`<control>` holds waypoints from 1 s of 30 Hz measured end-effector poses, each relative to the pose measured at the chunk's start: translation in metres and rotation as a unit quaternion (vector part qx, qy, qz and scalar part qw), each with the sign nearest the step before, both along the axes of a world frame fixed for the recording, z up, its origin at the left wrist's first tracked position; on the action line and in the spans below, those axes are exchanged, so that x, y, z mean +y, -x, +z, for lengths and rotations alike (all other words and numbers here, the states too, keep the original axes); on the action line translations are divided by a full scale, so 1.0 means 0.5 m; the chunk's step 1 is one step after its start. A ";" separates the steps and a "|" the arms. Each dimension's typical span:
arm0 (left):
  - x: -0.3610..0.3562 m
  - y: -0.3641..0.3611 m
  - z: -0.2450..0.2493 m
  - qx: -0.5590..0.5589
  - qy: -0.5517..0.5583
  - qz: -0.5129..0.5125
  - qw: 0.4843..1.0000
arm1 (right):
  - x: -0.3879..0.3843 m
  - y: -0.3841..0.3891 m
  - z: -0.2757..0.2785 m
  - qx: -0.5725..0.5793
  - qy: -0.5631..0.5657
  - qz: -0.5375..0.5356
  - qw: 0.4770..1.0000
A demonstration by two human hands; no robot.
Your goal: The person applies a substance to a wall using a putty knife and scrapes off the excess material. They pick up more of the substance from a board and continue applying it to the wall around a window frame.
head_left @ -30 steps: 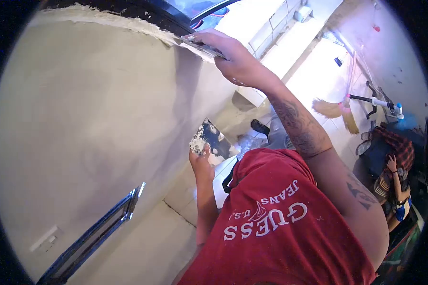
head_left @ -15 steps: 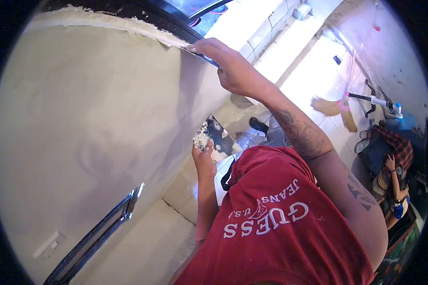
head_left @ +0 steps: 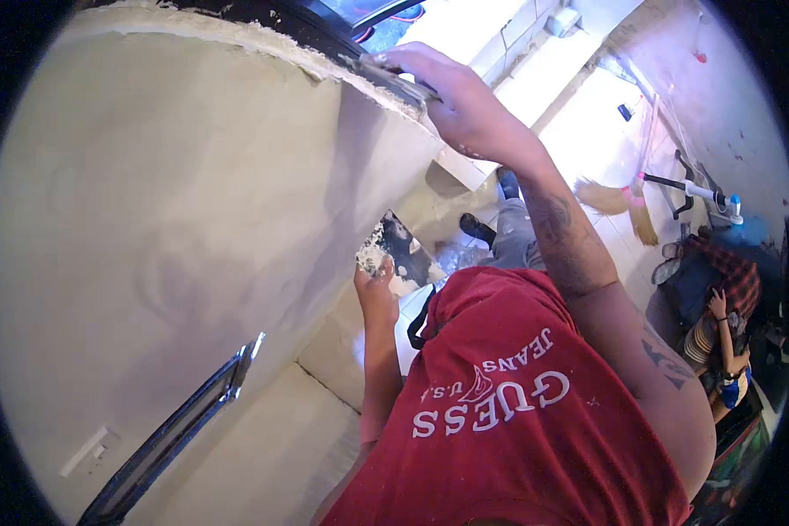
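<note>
Hands well apart, each occupied. Right hand (head_left: 473, 105), high in the head view, grips a thin, flat, greyish blade (head_left: 403, 86) between thumb and fingers; the blade lies along the top edge of a smooth, pale beige wall (head_left: 175, 175), just beside a dark, glossy window frame (head_left: 302, 22). That edge carries a strip of off-white paste (head_left: 259, 39), ragged and lumpy along its border with the frame, smoother on the wall side. Left hand (head_left: 377, 294), lower and near the wall, clasps one side of a dark, flat, rectangular plate (head_left: 403, 250), held tilted. Plate surface: blotched with off-white paste, thickest and clumped near the thumb, with bare dark patches toward the middle. Pale specks of paste mark the right wrist.
</note>
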State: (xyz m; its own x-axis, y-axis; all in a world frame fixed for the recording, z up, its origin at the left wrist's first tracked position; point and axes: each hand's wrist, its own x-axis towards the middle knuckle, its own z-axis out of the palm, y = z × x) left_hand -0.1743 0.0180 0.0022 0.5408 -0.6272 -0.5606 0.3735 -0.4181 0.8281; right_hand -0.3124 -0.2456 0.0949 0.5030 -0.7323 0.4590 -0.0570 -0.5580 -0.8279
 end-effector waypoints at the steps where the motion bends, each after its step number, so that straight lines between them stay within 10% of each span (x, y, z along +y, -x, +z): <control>1: 0.001 -0.001 -0.002 0.009 0.003 0.005 1.000 | -0.002 -0.002 -0.001 -0.001 0.007 -0.010 1.000; 30: -0.020 0.007 0.009 0.045 0.004 0.008 0.999 | 0.038 -0.078 -0.017 -0.064 0.021 0.006 0.998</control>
